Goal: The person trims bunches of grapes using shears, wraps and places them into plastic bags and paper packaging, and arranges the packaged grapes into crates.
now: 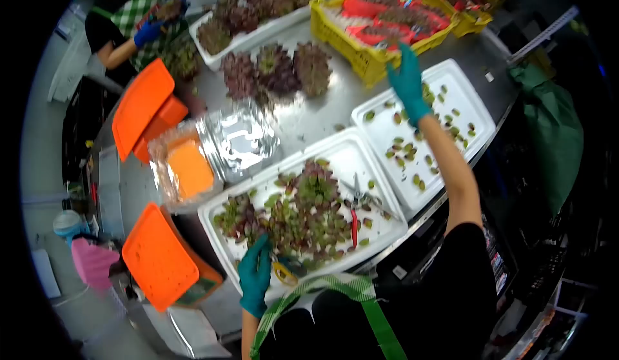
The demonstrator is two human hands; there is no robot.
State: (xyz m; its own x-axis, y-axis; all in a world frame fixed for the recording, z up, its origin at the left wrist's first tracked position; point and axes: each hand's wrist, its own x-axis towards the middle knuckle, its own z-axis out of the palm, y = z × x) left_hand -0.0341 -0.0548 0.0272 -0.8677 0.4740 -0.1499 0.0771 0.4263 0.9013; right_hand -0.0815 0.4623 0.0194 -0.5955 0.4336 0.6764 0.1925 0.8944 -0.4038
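My left hand (256, 273), in a teal glove, is at the near left edge of a white tray (215, 241), its fingers stretched out beside a heap of purple-green succulent rosettes (309, 212). A yellow-and-dark tool (284, 273) lies next to it. Red-handled pliers or snips (354, 221) rest in the tray, right of the plants. My right hand (409, 84), also gloved, stretches over a second white tray (477, 99) with scattered loose leaves (403, 150). Its fingers are apart near the corner of a yellow crate (361, 57). I see nothing held in either hand.
Three dark rosettes (276, 70) sit mid-table; behind them stands a white tray of succulents (238, 12). Orange bins (158, 257) and a clear plastic box (238, 137) are at left. Across the table, a co-worker in blue gloves (148, 32) holds a plant. More yellow crates (474, 25) stand behind.
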